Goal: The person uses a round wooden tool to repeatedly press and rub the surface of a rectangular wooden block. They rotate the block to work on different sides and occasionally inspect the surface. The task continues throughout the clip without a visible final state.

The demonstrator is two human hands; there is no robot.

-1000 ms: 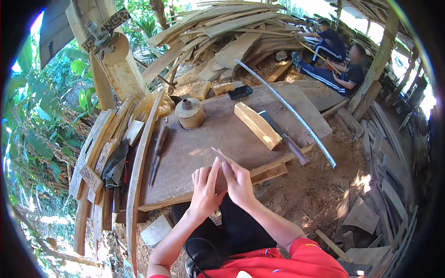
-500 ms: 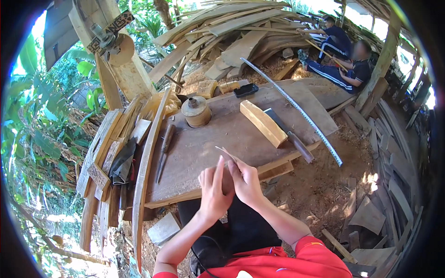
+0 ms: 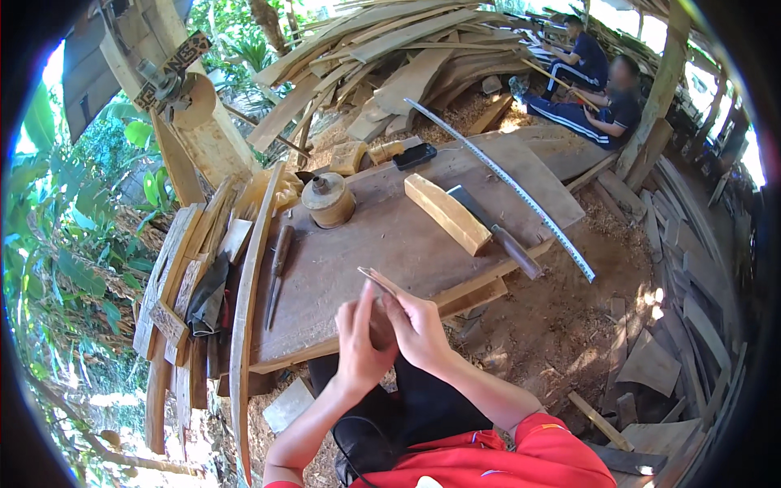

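Note:
My left hand point(image 3: 362, 346) and my right hand point(image 3: 419, 333) meet above the near edge of the wooden workbench point(image 3: 333, 256), both gripping a thin, narrow wooden piece point(image 3: 371, 276) whose tip points up and left past my fingertips; its lower part is hidden by my hands. On the bench lie a slim pointed tool with a wooden handle point(image 3: 279, 260), a round wooden block point(image 3: 328, 207), a pale rectangular block point(image 3: 447, 214), a wide dark blade with a brown handle point(image 3: 518, 254) and a small black tray point(image 3: 415, 156).
A long toothed blade point(image 3: 504, 187) crosses the bench's right side. Leaning boards point(image 3: 171, 281) flank it at left, a plank pile point(image 3: 390, 65) stands behind, and more offcuts point(image 3: 651, 358) lie right. Two people point(image 3: 618, 114) sit at back right, one holding a pole.
The thin piece in my hands has tilted so its tip sits slightly lower and further left, with my right fingers straighter along it. The view has shifted slightly.

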